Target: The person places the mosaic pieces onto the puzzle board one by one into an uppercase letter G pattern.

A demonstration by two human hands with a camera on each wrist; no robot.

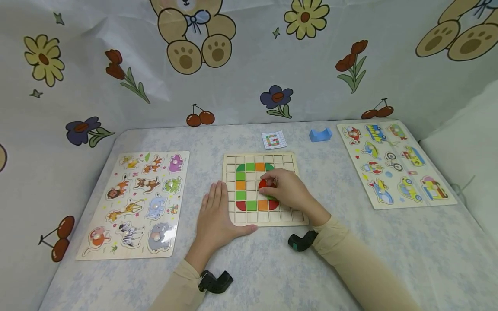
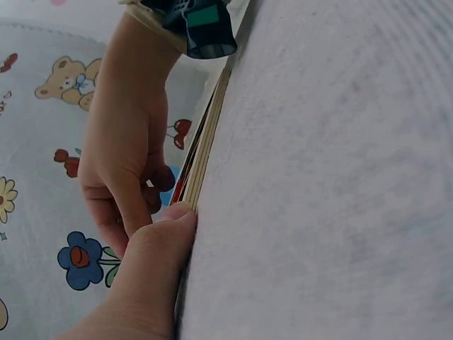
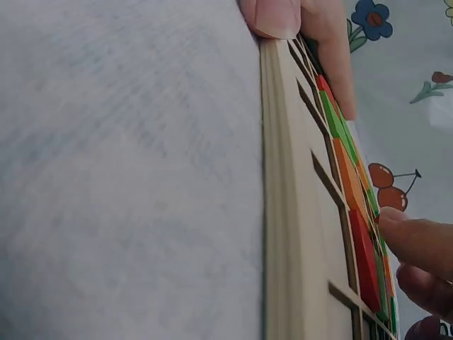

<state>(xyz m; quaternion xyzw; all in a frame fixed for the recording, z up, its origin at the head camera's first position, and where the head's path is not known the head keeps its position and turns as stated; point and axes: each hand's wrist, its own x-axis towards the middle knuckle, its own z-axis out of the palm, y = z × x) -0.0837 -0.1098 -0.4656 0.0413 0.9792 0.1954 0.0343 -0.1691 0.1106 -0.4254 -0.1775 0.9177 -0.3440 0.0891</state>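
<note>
A wooden grid board (image 1: pixel 286 217) lies in front of me, with green, orange and red tiles set as a ring in its cells. My right hand (image 1: pixel 289 190) is over the right half of the ring and pinches a small red tile (image 1: pixel 263 184) between thumb and fingers. Its fingers cover some cells and tiles on that side. My left hand (image 1: pixel 215 218) lies along the board's left edge, fingers straight. In the right wrist view the left thumb (image 3: pixel 277 18) presses on the board's near edge.
Behind the board lie a small pattern card (image 1: pixel 274 140) and a blue holder (image 1: pixel 320 135). An animal puzzle board (image 1: pixel 142 185) is on the left, a vehicle puzzle board (image 1: pixel 393 168) on the right. A printed cloth (image 1: pixel 241 95) hangs at the back.
</note>
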